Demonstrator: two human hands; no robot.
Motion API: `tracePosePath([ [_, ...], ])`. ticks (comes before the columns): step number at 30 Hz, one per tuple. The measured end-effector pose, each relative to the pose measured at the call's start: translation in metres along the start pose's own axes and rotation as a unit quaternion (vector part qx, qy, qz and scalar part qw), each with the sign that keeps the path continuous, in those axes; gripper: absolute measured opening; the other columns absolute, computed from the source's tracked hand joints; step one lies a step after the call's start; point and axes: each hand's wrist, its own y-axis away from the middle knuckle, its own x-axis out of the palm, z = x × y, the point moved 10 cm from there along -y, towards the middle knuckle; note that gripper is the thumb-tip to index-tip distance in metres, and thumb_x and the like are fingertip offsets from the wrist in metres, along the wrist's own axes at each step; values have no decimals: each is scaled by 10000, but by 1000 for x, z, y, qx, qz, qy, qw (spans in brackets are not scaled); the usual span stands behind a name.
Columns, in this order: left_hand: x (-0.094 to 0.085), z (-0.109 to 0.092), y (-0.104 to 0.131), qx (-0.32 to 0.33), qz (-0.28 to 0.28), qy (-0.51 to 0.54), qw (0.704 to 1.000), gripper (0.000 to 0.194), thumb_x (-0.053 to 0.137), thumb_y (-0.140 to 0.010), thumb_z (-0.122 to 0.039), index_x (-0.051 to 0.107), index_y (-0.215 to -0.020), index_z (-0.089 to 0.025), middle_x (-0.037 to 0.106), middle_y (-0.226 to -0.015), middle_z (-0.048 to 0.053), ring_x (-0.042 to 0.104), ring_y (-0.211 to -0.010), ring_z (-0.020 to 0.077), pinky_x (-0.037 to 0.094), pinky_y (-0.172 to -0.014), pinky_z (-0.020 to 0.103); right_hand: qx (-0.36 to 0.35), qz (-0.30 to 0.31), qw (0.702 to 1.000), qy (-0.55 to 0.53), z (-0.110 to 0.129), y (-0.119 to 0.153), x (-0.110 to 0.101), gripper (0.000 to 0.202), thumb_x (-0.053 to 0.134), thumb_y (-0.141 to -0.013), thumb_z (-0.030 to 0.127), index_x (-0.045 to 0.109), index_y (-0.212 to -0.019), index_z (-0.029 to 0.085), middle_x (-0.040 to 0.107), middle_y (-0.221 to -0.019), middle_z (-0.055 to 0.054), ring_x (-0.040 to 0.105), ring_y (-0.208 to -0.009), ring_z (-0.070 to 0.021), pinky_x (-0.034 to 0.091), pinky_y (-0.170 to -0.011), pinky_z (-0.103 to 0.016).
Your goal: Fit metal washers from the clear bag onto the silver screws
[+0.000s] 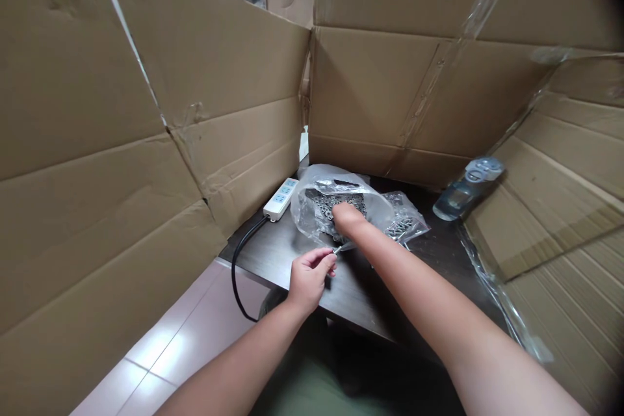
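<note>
One screw (337, 249) is pinched in the left hand (311, 276); right hand (347, 218) (grip unclear) inside a plastic bag (381, 207).

I see the power strip (281, 200) left of the bag (380, 209) on the table (268, 253). The bottle (458, 196) is right of both.

The thin metal piece (337, 249) at the left grip (309, 276) is silvery; around the right grip (347, 218), the bag (381, 205) is translucent milky white, its small metal parts (322, 208) dull grey. Beneath both grips the table (361, 292) is dark brown. Left of them, the power strip (281, 199) is white with pale-blue panels, its cord (234, 266) black; well right, the bottle (461, 195) is clear, bluish. Beyond, the cardboard (370, 84) is plain tan; lower left, the floor (182, 331) is pale pink, patterned with grid lines.
</note>
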Motion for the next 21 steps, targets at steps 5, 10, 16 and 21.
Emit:
tracePosePath([
  [5,1,0,0,15,12,-7,1000,248,727,-666,-297,683,-827,-113,625,-596,17,557,-515,97,471,-522,222,-7,6,1000,16,6,0,4,324,636,-723,136,673,-1039,76,638,-1052,-223,617,-991,-273,444,-827,-285],
  [10,-1,-2,0,28,5,-22,999,241,720,-671,-298,682,-822,-114,623,-589,17,556,-509,97,466,-523,221,-21,-11,1000,6,7,5,2,319,669,-680,115,686,-997,81,645,-1037,-217,625,-975,-269,450,-814,-272],
  [16,-1,-4,1,25,1,-21,999,247,723,-663,-293,676,-819,-108,614,-574,13,545,-497,91,463,-511,216,-45,-83,994,-52,10,21,-22,211,598,-716,84,684,-908,64,648,-1010,-218,628,-936,-274,462,-791,-298],
  [21,-1,-1,2,5,6,-4,1000,270,723,-663,-307,672,-837,-107,616,-576,17,556,-507,99,475,-522,226,-82,-151,971,-166,-5,69,-44,256,419,-878,232,624,-998,137,684,-897,-90,646,-827,-168,486,-770,-259],
])
